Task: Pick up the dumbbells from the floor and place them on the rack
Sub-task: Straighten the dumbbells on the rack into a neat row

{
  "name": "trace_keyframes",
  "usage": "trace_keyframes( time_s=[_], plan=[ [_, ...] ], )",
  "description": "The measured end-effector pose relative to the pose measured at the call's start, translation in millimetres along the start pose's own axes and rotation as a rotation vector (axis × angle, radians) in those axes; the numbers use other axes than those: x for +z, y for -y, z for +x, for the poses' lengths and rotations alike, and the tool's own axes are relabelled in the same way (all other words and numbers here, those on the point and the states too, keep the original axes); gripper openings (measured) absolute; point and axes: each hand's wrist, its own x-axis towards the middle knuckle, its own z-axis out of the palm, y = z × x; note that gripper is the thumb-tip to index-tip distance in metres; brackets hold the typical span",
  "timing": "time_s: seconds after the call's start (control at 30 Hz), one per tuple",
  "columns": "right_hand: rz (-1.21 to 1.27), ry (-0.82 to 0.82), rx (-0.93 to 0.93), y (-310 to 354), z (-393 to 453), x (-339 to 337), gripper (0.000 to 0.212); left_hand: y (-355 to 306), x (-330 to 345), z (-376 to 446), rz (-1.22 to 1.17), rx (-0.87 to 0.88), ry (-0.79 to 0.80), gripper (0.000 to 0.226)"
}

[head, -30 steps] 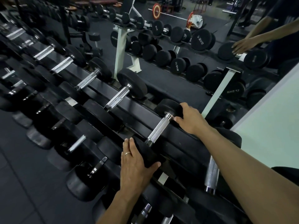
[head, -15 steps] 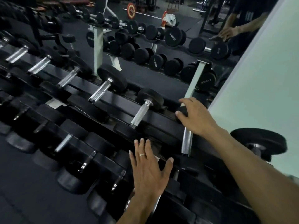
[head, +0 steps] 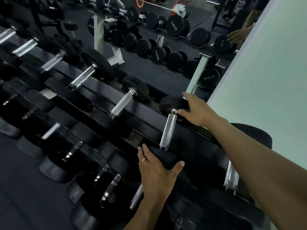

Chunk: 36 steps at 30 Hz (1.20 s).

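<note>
The dumbbell [head: 167, 123] lies across the rack [head: 146, 110]'s top rails, each hand cupping one end, left hand [head: 156, 170] near, right hand [head: 197, 112] far, fingers loosely spread, likely to seat it squarely.

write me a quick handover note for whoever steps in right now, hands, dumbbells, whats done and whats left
Left hand: open, fingers flat on the near head of the dumbbell.
Right hand: open, fingers on that dumbbell's far head.
The dumbbell lies across the top tier of the rack, beside others already racked.
Done: this one looks seated.
Left: let go, then check the floor for more; none shows in this view.
</note>
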Motion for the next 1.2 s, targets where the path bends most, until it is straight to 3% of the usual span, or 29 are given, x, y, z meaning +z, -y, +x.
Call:
trace_keyframes(
  time_s=[0.13, 0.77, 1.2],
  plan=[
    [-0.033, -0.038, -0.015, -2.4, 10.7, 4.9, 0.043, 1.9, 11.5, 4.0, -0.041, 0.013, -0.084, 0.124],
    [0.127, -0.144, 0.079, -25.0, -13.7, 18.5, 0.037, 15.9, -10.4, 26.3, 0.128, 0.206, 0.009, 0.124],
    [-0.009, -0.067, 0.070, -22.1, -11.2, 12.5, 0.036, 16.1, -9.1, 20.2, 0.140, 0.186, 0.005, 0.127]
  ],
)
